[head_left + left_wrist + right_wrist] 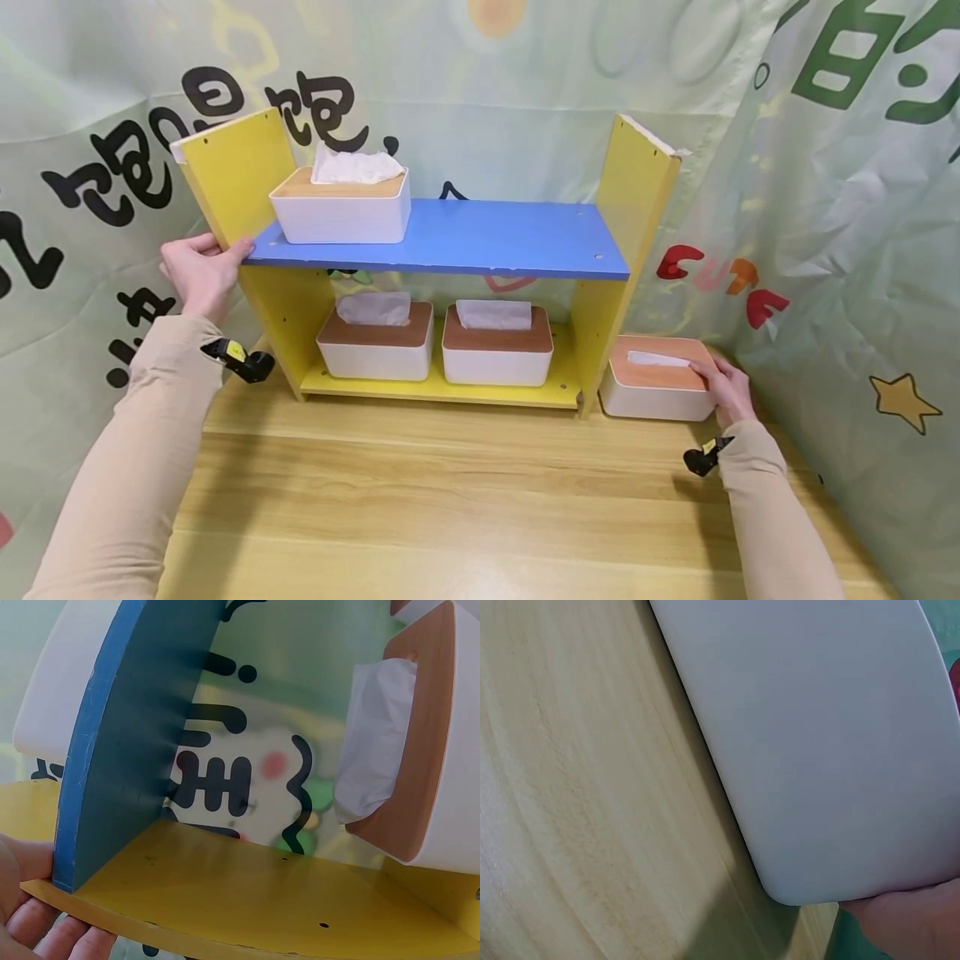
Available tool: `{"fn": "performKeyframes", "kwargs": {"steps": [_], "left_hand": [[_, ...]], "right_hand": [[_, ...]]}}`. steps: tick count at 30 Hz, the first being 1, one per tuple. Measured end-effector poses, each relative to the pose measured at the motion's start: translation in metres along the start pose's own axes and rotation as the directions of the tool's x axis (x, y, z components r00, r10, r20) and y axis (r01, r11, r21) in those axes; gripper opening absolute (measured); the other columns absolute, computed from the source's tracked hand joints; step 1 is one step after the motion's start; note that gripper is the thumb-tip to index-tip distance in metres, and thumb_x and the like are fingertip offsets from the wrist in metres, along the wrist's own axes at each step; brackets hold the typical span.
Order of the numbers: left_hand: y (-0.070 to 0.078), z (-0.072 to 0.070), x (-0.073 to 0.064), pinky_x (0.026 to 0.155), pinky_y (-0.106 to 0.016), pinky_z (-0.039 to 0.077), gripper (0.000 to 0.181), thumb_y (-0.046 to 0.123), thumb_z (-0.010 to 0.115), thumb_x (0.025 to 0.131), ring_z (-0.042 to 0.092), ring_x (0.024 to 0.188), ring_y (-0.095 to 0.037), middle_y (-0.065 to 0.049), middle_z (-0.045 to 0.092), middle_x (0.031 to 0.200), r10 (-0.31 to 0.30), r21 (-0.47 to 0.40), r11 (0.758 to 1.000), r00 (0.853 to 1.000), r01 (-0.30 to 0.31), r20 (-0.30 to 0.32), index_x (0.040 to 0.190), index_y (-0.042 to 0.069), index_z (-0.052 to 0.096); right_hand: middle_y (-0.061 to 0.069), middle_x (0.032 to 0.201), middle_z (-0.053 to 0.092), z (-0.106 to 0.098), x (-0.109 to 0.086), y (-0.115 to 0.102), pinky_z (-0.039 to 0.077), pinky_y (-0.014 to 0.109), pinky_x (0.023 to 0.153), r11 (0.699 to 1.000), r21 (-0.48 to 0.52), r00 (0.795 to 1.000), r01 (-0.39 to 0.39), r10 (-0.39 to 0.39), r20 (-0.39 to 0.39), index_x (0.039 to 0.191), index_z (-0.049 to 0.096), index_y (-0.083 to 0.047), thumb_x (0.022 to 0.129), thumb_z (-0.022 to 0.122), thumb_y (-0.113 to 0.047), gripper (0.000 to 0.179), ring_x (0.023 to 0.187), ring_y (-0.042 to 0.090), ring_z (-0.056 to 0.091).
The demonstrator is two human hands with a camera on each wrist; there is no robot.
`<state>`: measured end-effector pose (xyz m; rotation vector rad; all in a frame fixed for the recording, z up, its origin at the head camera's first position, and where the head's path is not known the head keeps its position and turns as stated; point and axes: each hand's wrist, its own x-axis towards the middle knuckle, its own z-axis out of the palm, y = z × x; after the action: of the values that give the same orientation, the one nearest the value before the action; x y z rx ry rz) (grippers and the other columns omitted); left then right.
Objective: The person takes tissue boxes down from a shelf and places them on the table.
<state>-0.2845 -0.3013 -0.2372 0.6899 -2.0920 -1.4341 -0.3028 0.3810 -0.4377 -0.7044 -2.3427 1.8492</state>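
Note:
My left hand (202, 271) grips the left side panel of a small yellow shelf (262, 312), its thumb by the end of the blue middle board (495, 242). In the left wrist view the fingers (56, 937) curl under the panel's edge. To the right of the shelf, a white tissue box (660, 402) with a wooden lid sits on the table. My right hand (729, 390) holds this box at its right end, one digit over the lid. The right wrist view shows the box's white wall (817, 750) close up, with part of the hand at its corner.
One tissue box (341, 218) stands on the blue board at the left. Two others, a left one (378, 362) and a right one (497, 368), stand side by side on the yellow bottom board. Printed cloth (480, 83) hangs behind and beside the wooden table (450, 475).

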Motion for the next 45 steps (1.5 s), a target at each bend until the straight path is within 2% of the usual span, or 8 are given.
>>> {"fn": "performKeyframes", "kwargs": {"steps": [4,14,21,23,26,29,37,45], "left_hand": [[0.0013,0.0005,-0.0009,0.118,-0.021,0.02,0.058,0.035,0.075,0.088,0.026,0.133,-0.006,-0.001,0.04,0.158,-0.001,0.01,1.0,1.0,0.001,0.002,0.139,0.011,0.06],[0.0023,0.0,0.0001,0.119,-0.021,0.019,0.057,0.034,0.076,0.088,0.025,0.135,-0.005,-0.002,0.05,0.152,-0.007,-0.001,1.0,1.0,0.007,-0.004,0.138,0.012,0.06],[0.0018,0.0,-0.0003,0.118,-0.02,0.021,0.059,0.034,0.075,0.088,0.024,0.138,-0.007,-0.002,0.046,0.154,-0.004,-0.006,1.0,1.0,0.004,0.003,0.14,0.011,0.059],[0.0016,-0.0004,-0.0001,0.118,-0.019,0.021,0.058,0.034,0.076,0.088,0.024,0.14,-0.006,0.002,0.054,0.146,-0.007,-0.011,1.0,1.0,0.007,0.0,0.139,0.012,0.06],[0.0009,-0.0012,0.0003,0.118,-0.019,0.021,0.058,0.035,0.077,0.087,0.025,0.14,-0.006,0.02,0.064,0.117,-0.004,-0.016,1.0,1.0,0.004,-0.003,0.137,0.012,0.061],[-0.0002,-0.0019,0.0005,0.118,-0.021,0.02,0.058,0.035,0.078,0.086,0.025,0.139,-0.006,0.029,0.054,0.086,0.001,-0.017,1.0,1.0,-0.001,-0.001,0.137,0.012,0.062],[-0.001,-0.0025,-0.0011,0.118,-0.022,0.019,0.058,0.035,0.077,0.087,0.026,0.132,-0.002,0.031,0.051,0.077,0.001,-0.029,1.0,1.0,-0.001,0.006,0.137,0.011,0.061],[-0.0008,-0.0018,-0.0006,0.121,-0.024,0.018,0.057,0.034,0.078,0.086,0.025,0.143,-0.006,0.035,0.047,0.051,0.018,-0.025,1.0,1.0,-0.018,0.011,0.136,0.011,0.062]], "right_hand": [[0.015,0.168,0.017,-0.0002,-0.0005,-0.0011,0.023,0.042,0.127,1.0,0.01,1.0,0.0,0.0,0.007,0.16,0.02,-0.011,0.102,0.05,-0.037,0.07,0.143,0.029,0.03],[0.014,0.169,0.015,0.0017,-0.0012,-0.0016,0.021,0.043,0.128,0.999,0.032,1.0,-0.013,0.013,0.004,0.161,0.019,-0.011,0.102,0.05,-0.036,0.07,0.146,0.03,0.027],[0.015,0.169,0.015,0.0016,-0.0024,-0.001,0.022,0.042,0.128,0.999,0.031,1.0,-0.008,0.008,0.009,0.161,0.019,-0.011,0.102,0.051,-0.037,0.071,0.144,0.028,0.029],[0.015,0.169,0.015,0.0015,-0.0024,-0.001,0.022,0.043,0.128,1.0,0.029,1.0,-0.005,0.005,0.01,0.161,0.019,-0.011,0.102,0.05,-0.037,0.071,0.144,0.029,0.028],[0.015,0.169,0.015,0.0016,-0.0024,-0.0011,0.022,0.042,0.128,1.0,0.03,1.0,-0.005,0.005,0.012,0.161,0.019,-0.01,0.102,0.05,-0.036,0.071,0.144,0.028,0.029],[0.015,0.169,0.016,0.0015,-0.0021,-0.0009,0.023,0.042,0.128,1.0,0.023,1.0,-0.007,0.007,0.015,0.161,0.019,-0.011,0.102,0.05,-0.037,0.071,0.143,0.028,0.03],[0.016,0.169,0.016,-0.0006,-0.0022,-0.0002,0.023,0.044,0.127,1.0,0.002,1.0,-0.003,0.003,0.02,0.161,0.019,-0.011,0.102,0.05,-0.039,0.072,0.143,0.031,0.028],[0.014,0.17,0.012,-0.003,-0.0025,0.0002,0.02,0.046,0.128,1.0,0.01,0.999,-0.014,0.013,0.03,0.161,0.016,-0.012,0.101,0.051,-0.042,0.076,0.148,0.032,0.024]]}}
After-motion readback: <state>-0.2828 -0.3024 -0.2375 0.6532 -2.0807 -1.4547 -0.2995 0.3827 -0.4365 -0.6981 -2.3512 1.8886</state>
